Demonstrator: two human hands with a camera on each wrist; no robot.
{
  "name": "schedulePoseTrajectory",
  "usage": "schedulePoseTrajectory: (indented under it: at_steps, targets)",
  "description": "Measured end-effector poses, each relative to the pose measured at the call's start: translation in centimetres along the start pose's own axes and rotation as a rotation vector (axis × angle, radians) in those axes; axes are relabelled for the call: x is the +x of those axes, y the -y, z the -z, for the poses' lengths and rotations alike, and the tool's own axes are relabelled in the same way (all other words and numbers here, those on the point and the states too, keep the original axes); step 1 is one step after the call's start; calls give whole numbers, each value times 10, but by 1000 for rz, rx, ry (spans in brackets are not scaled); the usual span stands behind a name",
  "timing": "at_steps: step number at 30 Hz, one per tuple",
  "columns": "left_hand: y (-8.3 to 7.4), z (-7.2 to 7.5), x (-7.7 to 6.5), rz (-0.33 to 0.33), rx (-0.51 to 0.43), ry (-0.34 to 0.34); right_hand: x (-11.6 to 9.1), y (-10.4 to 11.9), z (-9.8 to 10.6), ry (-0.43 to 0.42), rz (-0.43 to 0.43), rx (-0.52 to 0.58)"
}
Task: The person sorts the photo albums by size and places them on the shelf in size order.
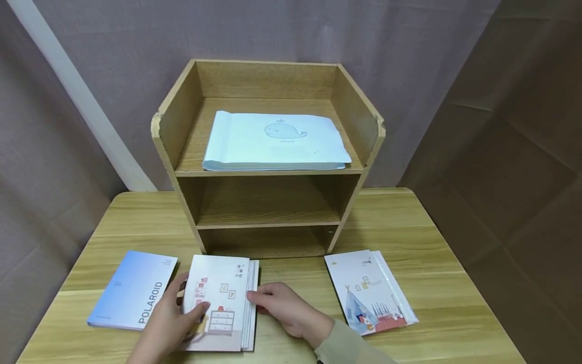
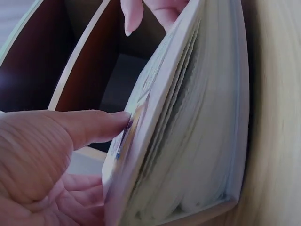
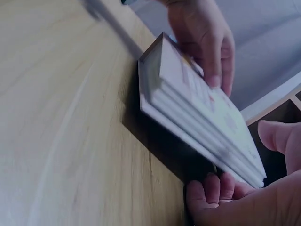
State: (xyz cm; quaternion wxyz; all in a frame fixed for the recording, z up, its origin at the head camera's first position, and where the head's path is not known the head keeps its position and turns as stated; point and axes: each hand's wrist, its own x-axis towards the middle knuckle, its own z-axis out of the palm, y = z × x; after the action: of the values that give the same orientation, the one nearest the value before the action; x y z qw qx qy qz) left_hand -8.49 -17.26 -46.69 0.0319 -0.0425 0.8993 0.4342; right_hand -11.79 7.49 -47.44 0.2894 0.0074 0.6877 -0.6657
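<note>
A white photo album (image 1: 223, 303) with a drawn room on its cover is tilted up off the table at the front, left of centre. My left hand (image 1: 173, 316) grips its left side, thumb pressed on the cover and fingers around the edge. At the opposite side my right hand (image 1: 288, 308) holds the open-page edge, its curled fingers (image 3: 211, 188) under the lower cover. The thumb (image 3: 275, 136) of that hand is over the top side and looks slightly off the cover. Loose page edges (image 2: 197, 117) show between the covers.
A wooden shelf unit (image 1: 268, 225) stands behind, with a pale blue whale-cover album (image 1: 277, 141) lying on its top level. A blue POLAROID album (image 1: 136, 288) lies at left. Another white album with a tent picture (image 1: 364, 288) lies right on the wooden table (image 1: 432, 283).
</note>
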Motion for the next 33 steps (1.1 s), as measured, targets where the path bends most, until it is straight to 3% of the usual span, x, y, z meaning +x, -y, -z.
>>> schedulePoseTrajectory:
  at_steps: [3, 7, 14, 23, 27, 33]
  targets:
    - [-5, -3, -2, 30, -43, 24, -2, -1, 1, -13, 23, -68]
    - [-11, -6, -3, 55, -105, 62, -3, -4, 3, -32, 79, -76]
    - [-18, -7, -6, -11, -193, 81, -4, -8, 9, 40, 174, -79]
    - [-30, -6, -8, -39, -308, 108, -9, -7, 22, -10, 216, 1]
    - [-32, -8, -9, -75, -397, 102, -12, -5, 28, -26, 243, 5]
    - [-36, -14, -12, -98, -443, 124, -20, 5, 32, -62, 292, -4]
